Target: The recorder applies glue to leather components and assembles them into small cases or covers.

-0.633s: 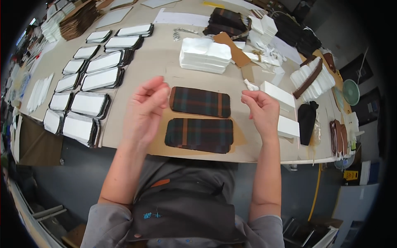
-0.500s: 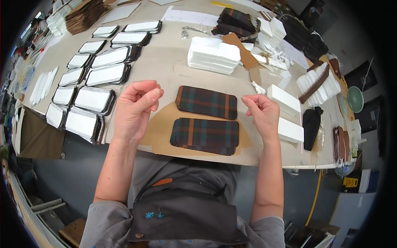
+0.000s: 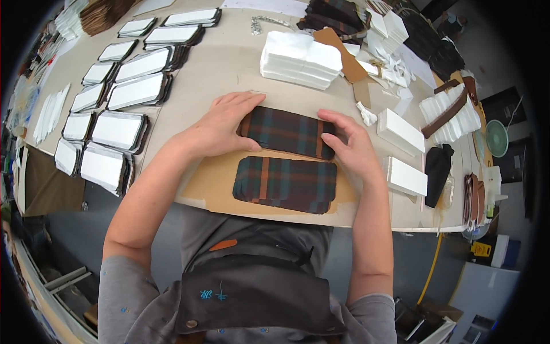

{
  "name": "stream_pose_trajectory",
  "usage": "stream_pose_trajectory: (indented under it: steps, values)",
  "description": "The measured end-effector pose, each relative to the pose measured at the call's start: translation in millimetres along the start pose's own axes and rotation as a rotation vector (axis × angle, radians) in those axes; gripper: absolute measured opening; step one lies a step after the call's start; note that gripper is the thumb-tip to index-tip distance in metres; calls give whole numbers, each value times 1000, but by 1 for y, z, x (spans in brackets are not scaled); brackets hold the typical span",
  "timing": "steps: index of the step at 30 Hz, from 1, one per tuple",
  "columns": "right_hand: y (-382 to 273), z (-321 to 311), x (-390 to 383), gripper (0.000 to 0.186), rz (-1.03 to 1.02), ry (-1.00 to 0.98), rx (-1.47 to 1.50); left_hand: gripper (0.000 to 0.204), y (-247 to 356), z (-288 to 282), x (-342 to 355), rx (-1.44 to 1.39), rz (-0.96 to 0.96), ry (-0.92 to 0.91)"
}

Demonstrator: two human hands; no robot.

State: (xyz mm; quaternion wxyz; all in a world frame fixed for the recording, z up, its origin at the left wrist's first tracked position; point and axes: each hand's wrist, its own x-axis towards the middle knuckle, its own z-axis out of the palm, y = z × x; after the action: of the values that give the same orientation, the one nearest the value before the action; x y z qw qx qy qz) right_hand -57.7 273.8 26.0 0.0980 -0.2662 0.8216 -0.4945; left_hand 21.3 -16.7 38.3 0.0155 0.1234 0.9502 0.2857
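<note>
Two stacks of dark plaid fabric panels with rounded corners lie one behind the other in front of me. My left hand (image 3: 224, 127) curves around the left end of the far plaid stack (image 3: 289, 132), thumb at its near edge and fingers at its far edge. Around the right end of that stack is my right hand (image 3: 350, 140), its thumb and fingers bent against the corners. The near plaid stack (image 3: 285, 184), untouched, rests on a tan sheet of card (image 3: 200, 180); its panels are slightly uneven at the left.
Rows of white-topped, dark-edged stacks (image 3: 119, 131) fill the table's left. Behind the plaid stacks stands a thick white pile (image 3: 298, 62). White blocks (image 3: 401, 132), a black cloth piece (image 3: 439, 175) and brown strips (image 3: 473, 198) lie to the right.
Both hands, raised with pinched fingers before, have come down onto the ends of the far plaid stack. The view has shifted slightly.
</note>
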Motion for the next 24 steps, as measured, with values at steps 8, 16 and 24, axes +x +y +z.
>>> stream_pose_trajectory:
  steps: [8,16,24]
  values:
    - [-5,-4,0,37,96,-1,-73,76,8,1,-6,-169,36,-74]
    - [-24,-16,-39,22,177,246,160,63,23,12,-43,-70,188,207]
    - [-27,1,-72,20,357,96,-36,70,47,27,-73,-38,128,120]
